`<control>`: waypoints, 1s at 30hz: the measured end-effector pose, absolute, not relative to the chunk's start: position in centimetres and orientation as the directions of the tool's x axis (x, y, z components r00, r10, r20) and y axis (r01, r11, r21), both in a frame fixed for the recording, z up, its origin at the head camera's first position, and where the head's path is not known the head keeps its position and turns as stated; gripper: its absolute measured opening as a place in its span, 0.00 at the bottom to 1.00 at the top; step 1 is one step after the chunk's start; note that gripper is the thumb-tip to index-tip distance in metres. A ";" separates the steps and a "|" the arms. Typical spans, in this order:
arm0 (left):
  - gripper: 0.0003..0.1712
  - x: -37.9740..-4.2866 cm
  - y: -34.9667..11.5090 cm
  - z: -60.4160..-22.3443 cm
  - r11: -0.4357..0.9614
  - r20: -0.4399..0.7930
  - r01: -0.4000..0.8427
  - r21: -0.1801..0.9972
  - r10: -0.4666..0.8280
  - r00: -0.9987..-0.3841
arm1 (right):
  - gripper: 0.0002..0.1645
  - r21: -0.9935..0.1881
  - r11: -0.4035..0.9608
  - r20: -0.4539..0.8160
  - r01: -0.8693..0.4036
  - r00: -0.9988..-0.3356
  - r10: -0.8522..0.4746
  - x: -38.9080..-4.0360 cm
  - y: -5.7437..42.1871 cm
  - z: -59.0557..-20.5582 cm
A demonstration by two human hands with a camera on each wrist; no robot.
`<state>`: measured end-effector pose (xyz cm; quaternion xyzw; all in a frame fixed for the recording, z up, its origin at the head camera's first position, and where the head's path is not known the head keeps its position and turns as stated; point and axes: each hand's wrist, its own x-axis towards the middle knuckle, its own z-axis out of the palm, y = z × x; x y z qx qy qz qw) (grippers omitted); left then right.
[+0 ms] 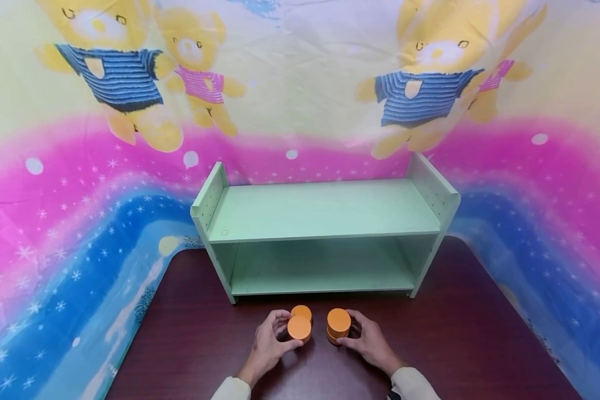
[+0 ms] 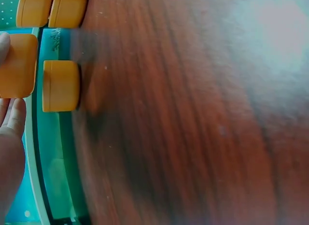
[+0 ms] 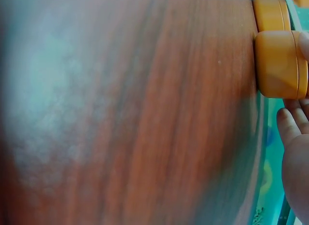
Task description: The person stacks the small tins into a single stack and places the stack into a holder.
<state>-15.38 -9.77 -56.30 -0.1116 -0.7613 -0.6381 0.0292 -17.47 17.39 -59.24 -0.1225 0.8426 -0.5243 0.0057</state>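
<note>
In the head view my left hand [image 1: 269,343] grips an orange round container [image 1: 299,328] between thumb and fingers. The left wrist view shows this container raised off the table. Just behind it a second orange container [image 1: 301,312] stands on the table, also seen alone in the left wrist view [image 2: 61,86]. My right hand [image 1: 372,341] holds an upper orange container [image 1: 339,319] by its side. Beneath that one a lower orange container [image 3: 275,64] rests on the tabletop, the two stacked. Some fingers are hidden behind the containers.
A pale green two-tier shelf [image 1: 325,211] stands on the dark red-brown table [image 1: 180,344], just beyond the containers. Behind and at both sides hangs a colourful cloth [image 1: 290,100] printed with bears.
</note>
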 end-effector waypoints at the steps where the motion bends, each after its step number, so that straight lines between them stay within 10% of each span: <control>1: 0.36 -15.4 -9.6 -56.1 0.170 0.178 0.199 0.965 0.130 -0.975 | 0.41 -0.886 0.418 0.122 -0.203 -0.970 -0.211 -17.5 17.4 -59.3; 30: 0.32 -15.3 -6.6 -51.6 0.149 0.233 0.259 0.954 0.170 -0.958 | 0.41 -0.921 0.342 0.117 -0.187 -0.970 -0.215 -17.4 17.5 -59.3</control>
